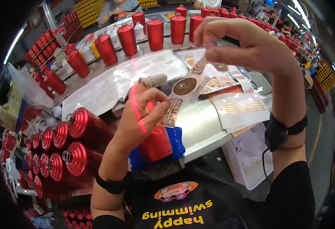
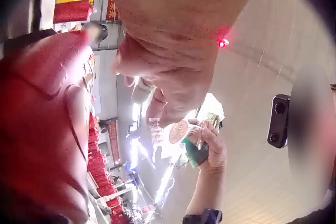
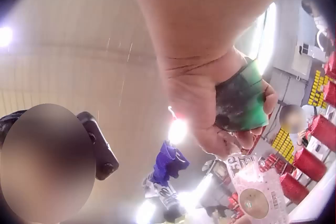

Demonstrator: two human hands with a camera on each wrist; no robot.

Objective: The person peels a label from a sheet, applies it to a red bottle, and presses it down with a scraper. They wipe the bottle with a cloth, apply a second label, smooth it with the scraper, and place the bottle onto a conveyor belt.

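Note:
A clear decal sheet with a brown round emblem (image 1: 185, 86) and key-pattern ends is stretched between both hands above the bench. My left hand (image 1: 137, 112) pinches its lower left end between thumb and forefinger; a pale covering (image 1: 154, 80) wraps one finger. Higher up, my right hand (image 1: 251, 47) pinches the opposite end with bent fingers. In the right wrist view a dark and green flat piece (image 3: 241, 100) lies against the right palm, and the decal (image 3: 254, 203) hangs below the fingertips. Under the left hand, a red canister (image 1: 156, 145) lies on a blue support (image 1: 177, 141).
Several red canisters (image 1: 127, 40) stand along the bench's far side, and more lie stacked (image 1: 81, 122) at left. White sheets (image 1: 156, 65) cover part of the metal bench (image 1: 201, 122); printed sheets (image 1: 240, 108) lie at right above a white bin (image 1: 247, 160). People sit across.

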